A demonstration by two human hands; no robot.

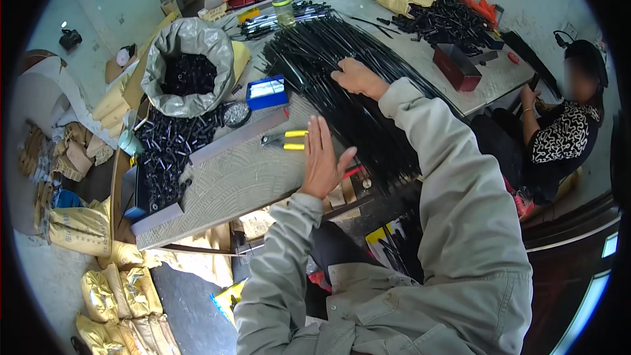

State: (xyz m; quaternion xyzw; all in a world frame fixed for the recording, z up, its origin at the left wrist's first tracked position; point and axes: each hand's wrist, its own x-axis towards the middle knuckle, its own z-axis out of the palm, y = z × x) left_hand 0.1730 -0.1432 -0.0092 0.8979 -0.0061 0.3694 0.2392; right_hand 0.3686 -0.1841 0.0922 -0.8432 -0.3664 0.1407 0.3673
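We see the long grey surface [236, 177], finely textured like woven matting, stretching away from us toward other people seated at its far end and right side. Across it lies a wide sheaf of thin black rods [342, 92], glossy and straight, fanned loosely so that single rods can be picked out. Our right hand [358, 79] rests flat on top of the sheaf, fingers pressed together and pointing left, seemingly pinning the rods so they do not roll. Our left hand [322, 158] stands on edge just beside the sheaf's near side, palm toward the rods, fingers straight and close together, thumb apart, as if squaring the bundle; whether it touches the rods we cannot tell. To the left a crumpled grey sack [189, 66] stands open, full of small black tubular parts [171, 151] that also spill in a heap below it. Smaller still are a blue box [266, 92] and yellow-handled pliers [284, 139] lying near our left hand.
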